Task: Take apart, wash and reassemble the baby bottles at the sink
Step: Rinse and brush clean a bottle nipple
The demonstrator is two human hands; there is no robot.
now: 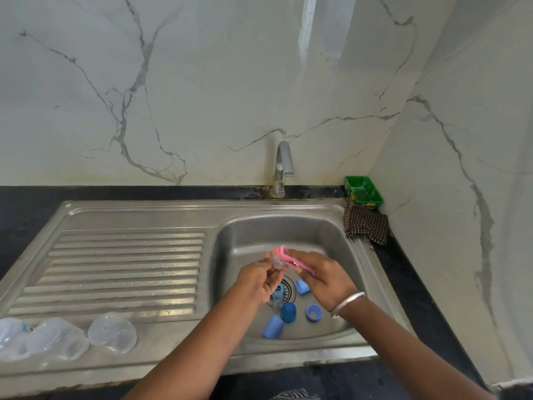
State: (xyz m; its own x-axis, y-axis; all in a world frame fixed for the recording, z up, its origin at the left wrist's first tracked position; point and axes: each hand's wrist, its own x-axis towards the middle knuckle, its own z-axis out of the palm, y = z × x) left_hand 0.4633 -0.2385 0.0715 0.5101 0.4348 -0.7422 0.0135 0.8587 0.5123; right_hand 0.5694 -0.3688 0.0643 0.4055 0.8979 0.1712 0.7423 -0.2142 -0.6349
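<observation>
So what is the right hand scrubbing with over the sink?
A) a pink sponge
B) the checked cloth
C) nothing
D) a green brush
A: the right hand grips a folded pink sponge against the small clear bottle teat held by the left hand.

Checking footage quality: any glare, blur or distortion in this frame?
Head view: wide-angle lens bows the sink rim; a bright glare streak runs down the marble wall; the clear teat in the left hand looks soft; clear bottles lack detail.
</observation>
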